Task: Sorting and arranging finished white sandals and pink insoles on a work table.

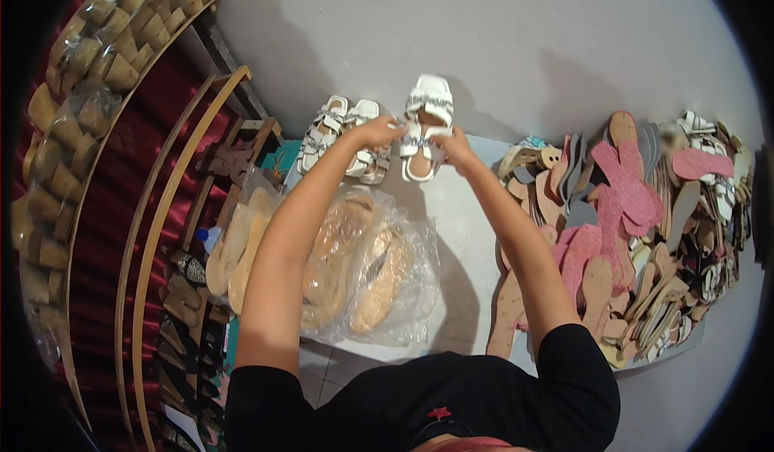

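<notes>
Fingers of the left hand (377,133) and right hand (458,149) pinch one jewelled white sandal (418,163) from opposite sides, probably to keep it steady; it hangs near the far edge of the tabletop (463,242), toe toward the wall (524,33); near the far left corner sit at least two similar sandals (324,135), perhaps grouped as matching stock; toward the near edge lie at least two clear plastic bags (387,279); along the right edge spreads a heap of soles (610,238), too many to count.
</notes>
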The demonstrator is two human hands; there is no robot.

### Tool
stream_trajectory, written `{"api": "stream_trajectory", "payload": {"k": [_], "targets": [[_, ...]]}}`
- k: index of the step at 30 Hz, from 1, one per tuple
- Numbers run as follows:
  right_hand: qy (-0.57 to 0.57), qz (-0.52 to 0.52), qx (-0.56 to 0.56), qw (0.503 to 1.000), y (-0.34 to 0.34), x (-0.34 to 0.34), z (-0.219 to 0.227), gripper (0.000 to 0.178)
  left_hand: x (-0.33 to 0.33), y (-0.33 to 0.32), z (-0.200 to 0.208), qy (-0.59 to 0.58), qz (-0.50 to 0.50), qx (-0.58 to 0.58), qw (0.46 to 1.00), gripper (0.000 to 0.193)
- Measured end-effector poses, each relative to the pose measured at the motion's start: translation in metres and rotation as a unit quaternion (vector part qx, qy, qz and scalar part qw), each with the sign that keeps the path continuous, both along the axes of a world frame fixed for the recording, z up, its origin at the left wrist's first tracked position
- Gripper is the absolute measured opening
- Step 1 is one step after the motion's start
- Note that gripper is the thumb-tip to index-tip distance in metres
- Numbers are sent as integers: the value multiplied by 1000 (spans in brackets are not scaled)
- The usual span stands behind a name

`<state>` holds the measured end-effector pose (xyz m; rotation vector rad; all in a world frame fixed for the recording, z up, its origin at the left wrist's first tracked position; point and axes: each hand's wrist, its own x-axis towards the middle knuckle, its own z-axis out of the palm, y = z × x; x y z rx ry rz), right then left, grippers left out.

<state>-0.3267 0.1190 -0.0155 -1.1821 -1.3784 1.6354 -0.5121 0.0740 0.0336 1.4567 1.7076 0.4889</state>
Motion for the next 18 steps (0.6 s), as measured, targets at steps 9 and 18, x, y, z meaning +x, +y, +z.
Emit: {"api": "stream_trajectory", "payload": {"k": [9,18], "targets": [[-111,-40,-45,992,77,-70,-152,28,-78,50,-106,173,-66,2,983,43],[-19,21,-6,1000,87,-79,-193,28,-76,53,-112,211,-90,-18,973,60]]}}
